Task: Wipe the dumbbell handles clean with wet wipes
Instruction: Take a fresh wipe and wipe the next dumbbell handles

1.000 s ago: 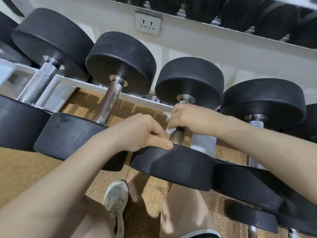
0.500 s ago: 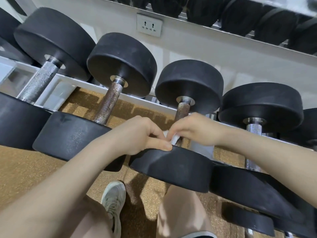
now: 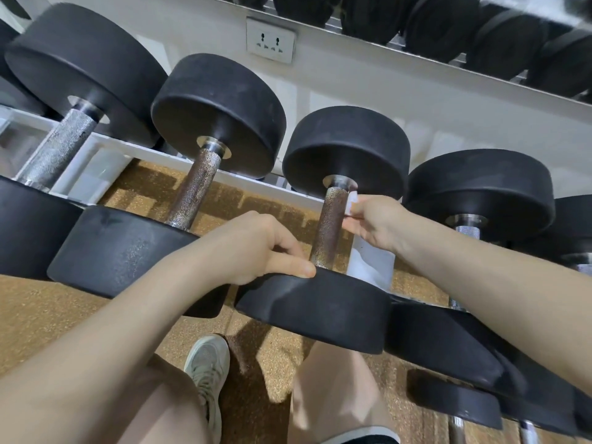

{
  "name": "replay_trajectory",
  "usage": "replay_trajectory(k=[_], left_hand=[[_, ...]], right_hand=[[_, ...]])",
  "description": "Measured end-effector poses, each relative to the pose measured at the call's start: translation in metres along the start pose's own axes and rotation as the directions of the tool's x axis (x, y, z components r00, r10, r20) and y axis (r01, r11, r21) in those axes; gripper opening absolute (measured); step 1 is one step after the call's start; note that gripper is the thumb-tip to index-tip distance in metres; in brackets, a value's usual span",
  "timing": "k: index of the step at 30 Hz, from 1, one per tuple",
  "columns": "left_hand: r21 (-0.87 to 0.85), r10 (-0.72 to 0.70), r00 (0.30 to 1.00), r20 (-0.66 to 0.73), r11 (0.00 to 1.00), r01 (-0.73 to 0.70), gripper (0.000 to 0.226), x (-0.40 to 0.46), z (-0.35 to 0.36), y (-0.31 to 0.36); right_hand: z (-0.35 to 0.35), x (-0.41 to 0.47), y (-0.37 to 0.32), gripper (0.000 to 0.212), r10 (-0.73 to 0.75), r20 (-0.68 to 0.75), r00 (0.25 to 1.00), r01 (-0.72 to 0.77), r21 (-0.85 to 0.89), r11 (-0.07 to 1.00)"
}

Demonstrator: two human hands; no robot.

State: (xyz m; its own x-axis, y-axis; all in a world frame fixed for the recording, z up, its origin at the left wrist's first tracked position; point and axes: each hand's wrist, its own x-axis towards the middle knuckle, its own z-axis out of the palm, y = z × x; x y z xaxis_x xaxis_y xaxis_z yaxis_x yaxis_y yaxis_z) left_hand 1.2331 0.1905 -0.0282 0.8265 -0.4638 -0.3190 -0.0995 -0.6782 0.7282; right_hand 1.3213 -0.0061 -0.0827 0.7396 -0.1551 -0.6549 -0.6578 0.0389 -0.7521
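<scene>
**Wipe held by the rusty handle**

Far left, a dumbbell w/ a shiny silver handle [image 3: 59,149] lies on the white rack [image 3: 105,145]. Next to it is one w/ a brownish handle [image 3: 195,190]. The left hand [image 3: 253,248] rests on the near black weight [image 3: 317,302] of the 3rd dumbbell, fingers curled, thumb flat on the rim, holding nothing. Just right of it is that dumbbell's rusty handle [image 3: 330,229]. The right hand [image 3: 374,222] pinches a small white wet wipe [image 3: 351,203] by the top of this handle, on its right side. More dumbbells lie farther right. Below, a pale shoe [image 3: 208,373] stands on the cork-colored floor [image 3: 38,302].
</scene>
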Motion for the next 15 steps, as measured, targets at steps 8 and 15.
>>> replay_trajectory(k=[8, 15], left_hand=[[0.033, 0.012, 1.000, 0.021, 0.999, -0.013, 0.018, 0.002, -0.001, 0.003], [0.026, 0.021, 1.000, -0.018, 0.999, -0.021, 0.024, -0.002, 0.003, 0.001]], right_hand=[[-0.019, -0.044, 0.026, 0.014, 0.305, 0.300, 0.904, -0.230, -0.261, 0.938], [-0.010, -0.017, 0.011, 0.017, 0.081, 0.107, 0.991, -0.086, 0.040, 0.995]])
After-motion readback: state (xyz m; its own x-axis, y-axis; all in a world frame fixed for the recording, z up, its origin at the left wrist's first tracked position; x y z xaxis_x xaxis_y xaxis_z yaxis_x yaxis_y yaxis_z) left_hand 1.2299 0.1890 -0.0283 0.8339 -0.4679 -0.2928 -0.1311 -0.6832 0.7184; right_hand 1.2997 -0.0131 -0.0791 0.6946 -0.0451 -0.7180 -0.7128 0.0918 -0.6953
